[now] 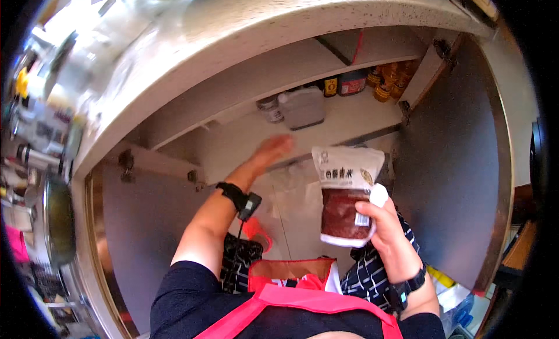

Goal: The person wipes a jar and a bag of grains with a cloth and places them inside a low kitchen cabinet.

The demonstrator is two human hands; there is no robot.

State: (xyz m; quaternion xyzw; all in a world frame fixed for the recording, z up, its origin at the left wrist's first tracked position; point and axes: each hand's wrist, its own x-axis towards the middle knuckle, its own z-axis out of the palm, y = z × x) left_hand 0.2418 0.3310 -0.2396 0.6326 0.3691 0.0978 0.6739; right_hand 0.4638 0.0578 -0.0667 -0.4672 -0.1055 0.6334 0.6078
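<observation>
My right hand [385, 223] grips the side of a plastic pouch [347, 197], its thumb across the front. The pouch stands upright in my grip, white above with printing, and dark red grains show through its lower window. A small white object [378, 195], too unclear to name, sits at the pouch's right edge by my fingers. Blurred by motion, my left hand [274, 150] reaches over the bottom board of an open cabinet [227, 153]. Nearest to it are a grey lidded container [302, 108] and a small jar [271, 109]. Its fingers are too smeared to make out.
Open cabinet doors flank me, the left door [148, 234] and the right door [450, 164]. A stone countertop edge [270, 29] overhangs the opening. Dark bottles [351, 83] and amber-coloured bottles [386, 83] stand at the cabinet's back right. A shelf [262, 88] crosses above them.
</observation>
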